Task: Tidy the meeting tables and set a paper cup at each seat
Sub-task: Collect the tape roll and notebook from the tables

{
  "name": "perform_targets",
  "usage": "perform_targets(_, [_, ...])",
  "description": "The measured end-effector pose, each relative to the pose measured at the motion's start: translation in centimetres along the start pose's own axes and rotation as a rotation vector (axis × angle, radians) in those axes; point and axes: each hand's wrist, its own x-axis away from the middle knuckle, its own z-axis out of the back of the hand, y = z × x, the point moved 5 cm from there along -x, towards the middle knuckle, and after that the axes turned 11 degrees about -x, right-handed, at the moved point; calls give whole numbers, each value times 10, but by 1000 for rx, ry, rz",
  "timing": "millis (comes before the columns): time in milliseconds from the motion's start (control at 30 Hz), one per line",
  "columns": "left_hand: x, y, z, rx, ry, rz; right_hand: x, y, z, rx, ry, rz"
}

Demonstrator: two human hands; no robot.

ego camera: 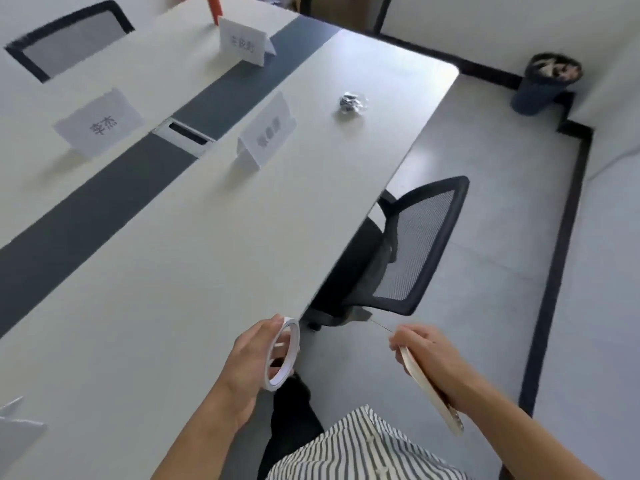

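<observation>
White tape roll [295,341] upright in left hand [252,358]; crumpled wrapper [351,102] on far tabletop [207,254]

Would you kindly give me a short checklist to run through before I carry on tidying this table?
1. Left hand has hold of the tape roll: ok.
2. Right hand free for picking things up: not ok, it holds a flat beige item.
3. Crumpled wrapper off the table: not ok, it lies near the far corner.
4. Bin has room: cannot tell, contents show at its rim.
5. Name cards standing: ok.
6. Paper cups at the seats: not ok, none in view.
</observation>
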Motion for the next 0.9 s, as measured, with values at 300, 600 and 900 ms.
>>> perform_targets(300, [5, 39, -151, -234, -242, -5, 54, 65, 155, -182, 303, -73])
perform_targets(600, [-86, 140, -254, -352, -268, -42, -8, -2, 242, -221, 338, -10])
perform_targets(900, [-157, 270, -374, -375, -438, -188, -46, -63, 380, -285, 501, 51])
